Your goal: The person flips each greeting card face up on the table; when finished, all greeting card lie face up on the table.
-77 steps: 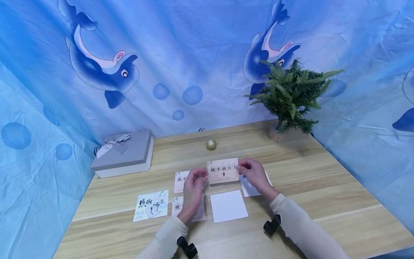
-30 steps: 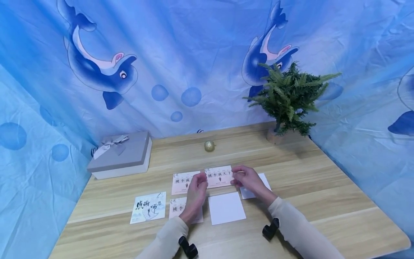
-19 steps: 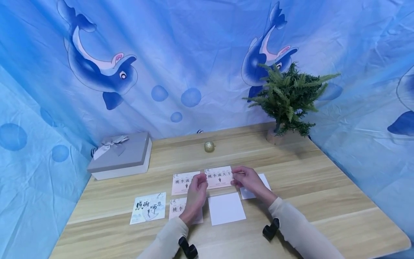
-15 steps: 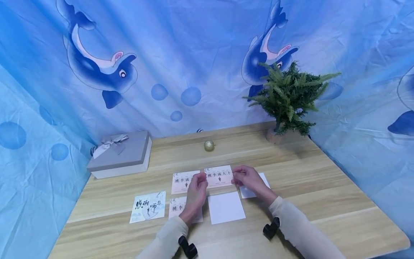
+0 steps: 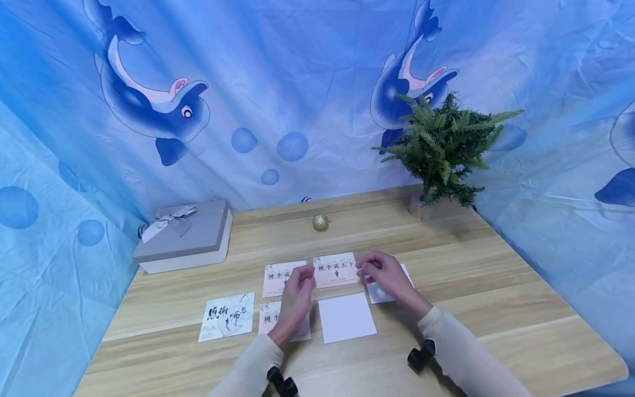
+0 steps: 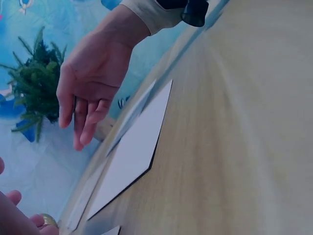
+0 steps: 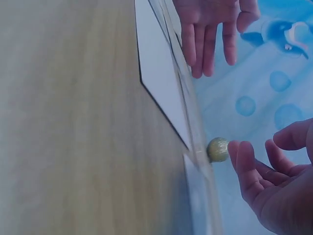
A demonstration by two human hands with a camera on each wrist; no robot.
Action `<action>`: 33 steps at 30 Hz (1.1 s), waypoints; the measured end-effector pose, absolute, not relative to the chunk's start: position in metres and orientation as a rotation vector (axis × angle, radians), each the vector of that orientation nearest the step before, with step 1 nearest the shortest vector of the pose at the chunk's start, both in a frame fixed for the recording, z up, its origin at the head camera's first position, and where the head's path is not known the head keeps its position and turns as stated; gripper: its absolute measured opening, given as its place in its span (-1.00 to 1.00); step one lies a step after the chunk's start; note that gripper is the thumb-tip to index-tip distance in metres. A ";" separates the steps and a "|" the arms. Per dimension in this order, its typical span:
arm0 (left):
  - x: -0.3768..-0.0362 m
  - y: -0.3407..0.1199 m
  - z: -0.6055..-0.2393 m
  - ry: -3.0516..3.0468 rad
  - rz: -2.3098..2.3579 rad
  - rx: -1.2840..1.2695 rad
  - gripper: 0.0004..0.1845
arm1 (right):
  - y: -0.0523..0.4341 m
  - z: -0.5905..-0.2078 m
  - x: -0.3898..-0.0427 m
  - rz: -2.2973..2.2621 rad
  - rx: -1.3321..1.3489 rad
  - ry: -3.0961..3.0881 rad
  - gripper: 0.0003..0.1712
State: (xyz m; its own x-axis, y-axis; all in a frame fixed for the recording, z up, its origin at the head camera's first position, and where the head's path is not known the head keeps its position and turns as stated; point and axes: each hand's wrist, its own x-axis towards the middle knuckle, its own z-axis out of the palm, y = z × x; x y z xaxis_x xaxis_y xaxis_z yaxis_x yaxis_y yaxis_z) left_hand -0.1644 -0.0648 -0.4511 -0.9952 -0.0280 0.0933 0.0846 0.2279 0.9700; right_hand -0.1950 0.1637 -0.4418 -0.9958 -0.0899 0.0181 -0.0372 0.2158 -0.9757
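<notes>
The pink card (image 5: 336, 269) lies flat on the tabletop (image 5: 496, 286), mid-row; it looks thin, light and slightly stiff, best pinched at its short side edges. The left hand (image 5: 296, 289) and right hand (image 5: 384, 274) hover just beside those edges, fingers relaxed, holding nothing.

Both my hands are hovering over the pink card (image 5: 336, 269) with black characters, lying flat on the wooden table (image 5: 496, 286). My left hand (image 5: 296, 292) sits at its left edge, my right hand (image 5: 387, 274) at its right edge, fingers loose. Hard to say if my fingertips actually touch it. A matching card (image 5: 279, 274) lies just to its left, a blank white card (image 5: 346, 317) just in front. Further back: a gold ball (image 5: 320, 222), a grey gift box (image 5: 186, 237), a fern (image 5: 441, 149).
</notes>
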 end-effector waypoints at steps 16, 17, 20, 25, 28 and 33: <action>-0.104 -0.089 -0.425 -2.587 -1.962 -0.211 -0.66 | 0.194 -0.431 -0.129 -1.482 -0.377 2.668 -0.86; -0.101 -0.089 -0.425 -2.587 -1.993 -0.217 -0.64 | 0.195 -0.431 -0.127 -1.478 -0.383 2.660 -0.85; -0.095 -0.087 -0.426 -2.598 -2.043 -0.232 -0.60 | 0.195 -0.433 -0.123 -1.489 -0.404 2.613 -0.79; -0.089 -0.084 -0.428 -2.675 -1.984 -0.259 -0.60 | 0.191 -0.437 -0.120 -1.484 -0.406 2.581 -0.73; -0.088 -0.084 -0.430 -2.704 -1.943 -0.265 -0.61 | 0.189 -0.440 -0.119 -1.488 -0.396 2.572 -0.71; -0.087 -0.084 -0.434 -2.701 -1.948 -0.292 -0.60 | 0.189 -0.442 -0.116 -1.535 -0.403 2.516 -0.69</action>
